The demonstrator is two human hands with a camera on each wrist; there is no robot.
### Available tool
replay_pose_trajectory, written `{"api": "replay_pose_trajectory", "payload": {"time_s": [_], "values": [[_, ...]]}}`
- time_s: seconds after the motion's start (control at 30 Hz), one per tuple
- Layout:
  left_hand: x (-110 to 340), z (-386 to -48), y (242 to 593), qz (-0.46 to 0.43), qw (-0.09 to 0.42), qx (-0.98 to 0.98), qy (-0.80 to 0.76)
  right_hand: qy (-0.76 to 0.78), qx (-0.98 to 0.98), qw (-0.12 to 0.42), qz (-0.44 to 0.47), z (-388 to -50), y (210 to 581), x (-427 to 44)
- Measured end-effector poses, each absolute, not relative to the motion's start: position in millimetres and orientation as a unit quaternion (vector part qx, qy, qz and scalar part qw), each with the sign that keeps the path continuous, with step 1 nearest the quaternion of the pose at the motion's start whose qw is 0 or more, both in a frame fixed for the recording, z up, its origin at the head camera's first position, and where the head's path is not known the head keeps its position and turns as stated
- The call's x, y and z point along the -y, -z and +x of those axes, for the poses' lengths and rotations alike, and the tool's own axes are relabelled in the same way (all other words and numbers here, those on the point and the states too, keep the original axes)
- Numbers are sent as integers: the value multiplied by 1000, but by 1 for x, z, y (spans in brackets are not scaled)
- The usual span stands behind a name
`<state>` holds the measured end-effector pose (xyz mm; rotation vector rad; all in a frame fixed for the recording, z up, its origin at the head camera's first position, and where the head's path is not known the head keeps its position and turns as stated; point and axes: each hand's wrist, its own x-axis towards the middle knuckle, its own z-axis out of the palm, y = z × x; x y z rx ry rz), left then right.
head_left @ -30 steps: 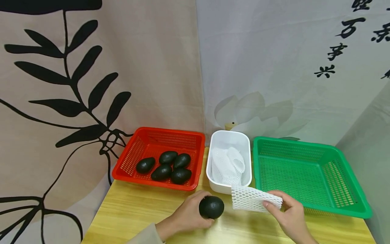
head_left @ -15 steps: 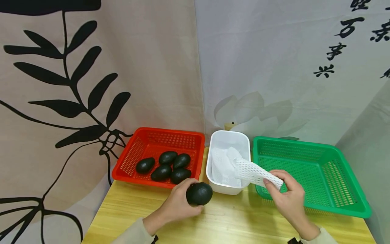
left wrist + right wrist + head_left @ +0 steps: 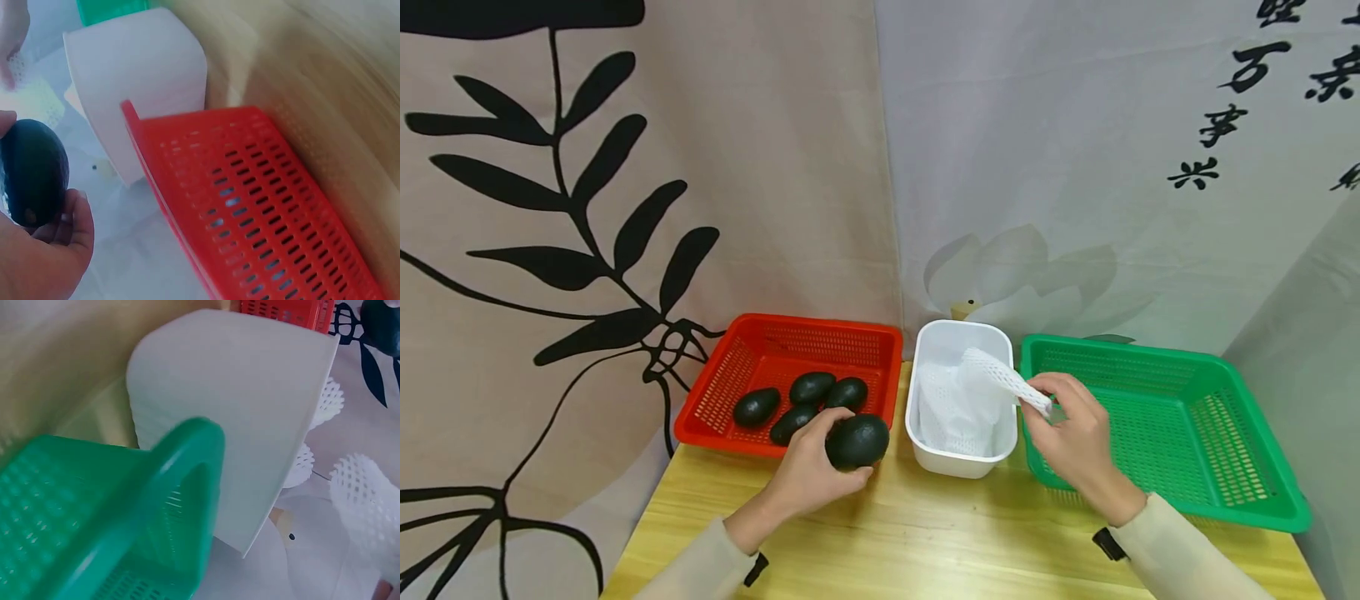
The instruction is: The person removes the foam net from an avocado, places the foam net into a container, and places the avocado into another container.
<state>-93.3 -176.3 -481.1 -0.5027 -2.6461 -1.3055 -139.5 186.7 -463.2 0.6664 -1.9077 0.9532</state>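
Note:
My left hand (image 3: 812, 467) grips a dark green avocado (image 3: 857, 442) above the front right edge of the red basket (image 3: 730, 440); the left wrist view also shows this avocado (image 3: 34, 172) between thumb and fingers. Several more avocados (image 3: 757, 407) lie in that basket, partly hidden by the hand. Between thumb and fingers my right hand (image 3: 1071, 429) pinches a white foam net sleeve (image 3: 1000, 377), held over the white bin (image 3: 958, 468). Other foam nets (image 3: 951, 412) lie inside the bin. In the right wrist view the held sleeve (image 3: 369, 509) shows at the right edge.
A green basket (image 3: 1217, 492) stands right of the white bin, close beside my right hand. All three containers line the back of the wooden table (image 3: 925, 542). A printed curtain (image 3: 790, 167) hangs behind them.
My left hand has carried the avocado left and back, to the red basket's edge. My right hand has lifted the foam net from the table front up over the white bin.

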Motion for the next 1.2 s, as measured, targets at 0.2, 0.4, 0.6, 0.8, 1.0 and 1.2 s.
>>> {"api": "replay_pose_trajectory", "payload": {"time_s": [0.2, 0.4, 0.6, 0.8, 1.0, 1.2], "values": [[182, -100, 482, -148, 79, 888, 428, -343, 780, 461, 248, -156, 464, -171], [187, -105, 483, -143, 88, 892, 420, -304, 806, 455, 225, -163, 469, -155], [194, -110, 484, -119, 90, 895, 420, -254, 837, 435, 216, -170, 480, -146], [199, -113, 486, -105, 76, 895, 427, -202, 877, 359, 249, -170, 490, -141], [201, -115, 487, -104, 73, 896, 425, -177, 925, 218, 256, -160, 494, -138], [204, -118, 487, -100, 71, 898, 424, -152, 947, 147, 241, -153, 493, -137]]}}
